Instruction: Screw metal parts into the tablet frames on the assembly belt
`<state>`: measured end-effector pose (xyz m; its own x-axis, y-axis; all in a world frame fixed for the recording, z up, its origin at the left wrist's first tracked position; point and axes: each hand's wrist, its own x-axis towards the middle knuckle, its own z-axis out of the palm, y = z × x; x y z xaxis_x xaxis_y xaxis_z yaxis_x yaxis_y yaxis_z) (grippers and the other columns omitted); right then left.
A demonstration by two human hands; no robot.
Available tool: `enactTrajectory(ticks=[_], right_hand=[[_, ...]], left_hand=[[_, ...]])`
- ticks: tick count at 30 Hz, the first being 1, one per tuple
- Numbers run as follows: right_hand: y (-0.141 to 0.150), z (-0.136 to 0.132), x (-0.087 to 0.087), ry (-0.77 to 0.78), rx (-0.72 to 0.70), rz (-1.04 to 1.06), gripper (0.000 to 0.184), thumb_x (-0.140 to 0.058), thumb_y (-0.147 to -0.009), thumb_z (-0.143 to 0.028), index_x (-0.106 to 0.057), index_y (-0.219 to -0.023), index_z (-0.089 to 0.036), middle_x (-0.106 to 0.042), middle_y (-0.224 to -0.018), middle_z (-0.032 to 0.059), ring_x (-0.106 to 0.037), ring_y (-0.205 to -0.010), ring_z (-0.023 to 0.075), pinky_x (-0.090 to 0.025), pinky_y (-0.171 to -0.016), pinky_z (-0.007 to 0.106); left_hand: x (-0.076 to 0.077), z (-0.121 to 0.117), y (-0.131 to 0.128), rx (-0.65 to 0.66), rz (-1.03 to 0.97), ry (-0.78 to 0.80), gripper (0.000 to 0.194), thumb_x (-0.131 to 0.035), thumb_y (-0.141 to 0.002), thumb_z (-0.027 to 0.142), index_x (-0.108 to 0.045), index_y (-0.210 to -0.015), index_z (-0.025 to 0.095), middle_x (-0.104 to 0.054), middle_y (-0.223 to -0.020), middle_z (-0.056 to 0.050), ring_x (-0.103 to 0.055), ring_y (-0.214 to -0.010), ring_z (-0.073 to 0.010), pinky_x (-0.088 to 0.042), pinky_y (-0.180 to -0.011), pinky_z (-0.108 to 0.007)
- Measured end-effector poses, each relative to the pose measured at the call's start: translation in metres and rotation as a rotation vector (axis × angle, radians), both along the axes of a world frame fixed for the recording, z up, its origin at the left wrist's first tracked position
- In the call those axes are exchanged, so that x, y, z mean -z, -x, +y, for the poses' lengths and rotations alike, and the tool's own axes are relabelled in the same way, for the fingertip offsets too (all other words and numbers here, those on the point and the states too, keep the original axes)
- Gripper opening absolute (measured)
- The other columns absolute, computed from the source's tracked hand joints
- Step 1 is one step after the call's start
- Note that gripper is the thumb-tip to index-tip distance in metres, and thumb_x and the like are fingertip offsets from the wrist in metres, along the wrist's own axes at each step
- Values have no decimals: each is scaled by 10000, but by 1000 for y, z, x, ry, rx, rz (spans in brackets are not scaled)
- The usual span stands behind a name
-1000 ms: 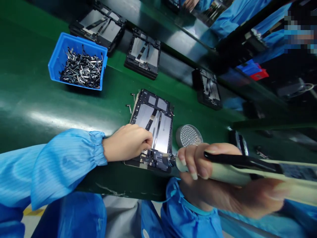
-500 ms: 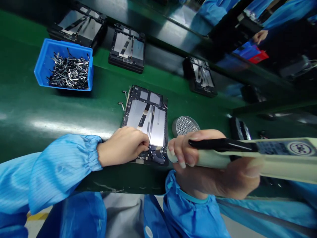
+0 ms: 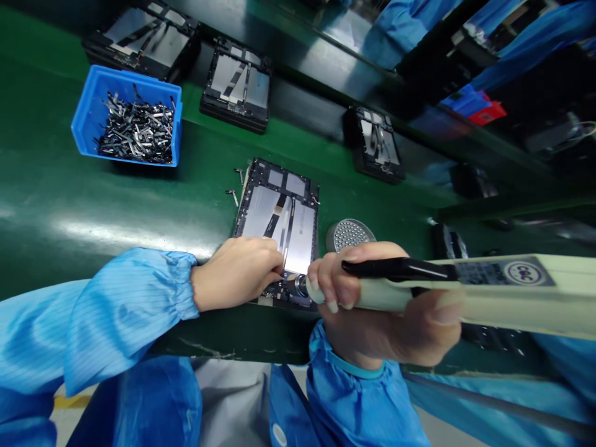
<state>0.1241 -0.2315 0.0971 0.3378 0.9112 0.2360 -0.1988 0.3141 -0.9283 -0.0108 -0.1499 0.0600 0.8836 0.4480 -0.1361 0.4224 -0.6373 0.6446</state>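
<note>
An opened tablet [image 3: 302, 233] lies on the green bench, its silver battery and ribbon cables facing up. My right hand [image 3: 372, 298] is wrapped round a pale electric screwdriver [image 3: 493, 301] with a black lever. The tool's metal tip end reaches the tablet's lower edge; the bit itself is hidden. At that same edge rests my left hand [image 3: 242, 272], fingers curled in a pinch; whatever is between them is hidden. Two small metal parts [image 3: 233, 197] lie left of the tablet. To its right sits a round dish with a perforated top [image 3: 349, 234].
A blue bin [image 3: 81, 127] full of small metal parts stands at the left. Behind are stacks of opened tablets [image 3: 236, 84], another stack [image 3: 379, 146] farther right, and one [image 3: 144, 40] behind the bin. A raised ledge runs along the back. Co-workers' blue sleeves [image 3: 395, 28] show beyond it.
The screwdriver and my right hand have shifted slightly left over the tablet's lower edge. My left hand stays at nearly the same spot. The view has moved a little.
</note>
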Motion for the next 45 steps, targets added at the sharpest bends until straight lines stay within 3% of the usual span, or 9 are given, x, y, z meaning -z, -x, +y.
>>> enactTrajectory(ticks=[9,13,17,25,32,34,37,42,45], right_hand=[[-3,0,1,-35,0,-11,348,-667,-861,-537,-759,-882,-203,-446,-464,-42,-404,-379,129,-361,-434,288],[-8,2,-1,-79,41,-19,368,-633,-871,-530,-760,-875,-185,-419,-448,-51,-384,-367,118,-346,-431,278],[-12,4,0,-86,66,-16,366,-641,-862,-540,-763,-858,-195,-403,-442,-54,-382,-362,119,-354,-423,275],[-18,4,0,-80,34,18,371,-666,-866,-563,-771,-892,-209,-416,-455,-43,-373,-359,124,-338,-402,287],[-16,8,2,-109,60,44,380,-685,-859,-573,-751,-853,-198,-408,-445,-49,-377,-350,123,-337,-389,280],[-16,11,5,-114,96,48,385,-677,-859,-581,-741,-838,-202,-400,-439,-55,-368,-342,121,-336,-386,278],[-19,16,9,-117,145,64,370,-680,-842,-570,-735,-812,-205,-395,-431,-60,-360,-334,116,-333,-377,273],[-25,26,2,-114,220,75,385,-687,-825,-587,-737,-749,-213,-376,-417,-58,-378,-340,117,-353,-381,273],[-23,40,-8,-97,201,54,380,-707,-798,-594,-731,-719,-223,-383,-411,-56,-385,-338,120,-379,-390,284]], left_hand=[[4,5,1,-79,-105,107,81,-656,-919,139,-691,-846,144,-708,-905,-35,-646,-842,-177,-395,-687,-262],[4,16,3,-177,-178,201,114,-696,-900,126,-683,-787,143,-675,-706,13,-588,-653,-120,-363,-636,-241],[6,26,6,-272,-272,248,94,-691,-892,140,-692,-798,146,-684,-704,16,-587,-636,-114,-388,-637,-233],[15,58,12,-512,-462,136,208,-556,-938,252,-718,-1006,141,-747,-968,-56,-665,-850,-184,-495,-800,-284],[28,110,-3,-743,-460,-44,177,-570,-918,240,-694,-867,125,-729,-881,-56,-645,-840,-183,-478,-812,-273],[34,122,-11,-749,-474,-57,155,-564,-920,222,-681,-880,130,-738,-968,-65,-655,-931,-194,-473,-886,-283],[39,132,-18,-710,-469,59,127,-559,-915,197,-663,-885,131,-730,-1108,-88,-663,-1023,-203,-475,-922,-284],[41,127,-7,-590,-470,234,180,-569,-930,278,-656,-864,135,-739,-1039,-94,-672,-956,-196,-493,-847,-280],[41,124,0,-535,-459,193,172,-591,-903,280,-676,-873,134,-730,-1037,-89,-657,-920,-192,-484,-834,-286]])
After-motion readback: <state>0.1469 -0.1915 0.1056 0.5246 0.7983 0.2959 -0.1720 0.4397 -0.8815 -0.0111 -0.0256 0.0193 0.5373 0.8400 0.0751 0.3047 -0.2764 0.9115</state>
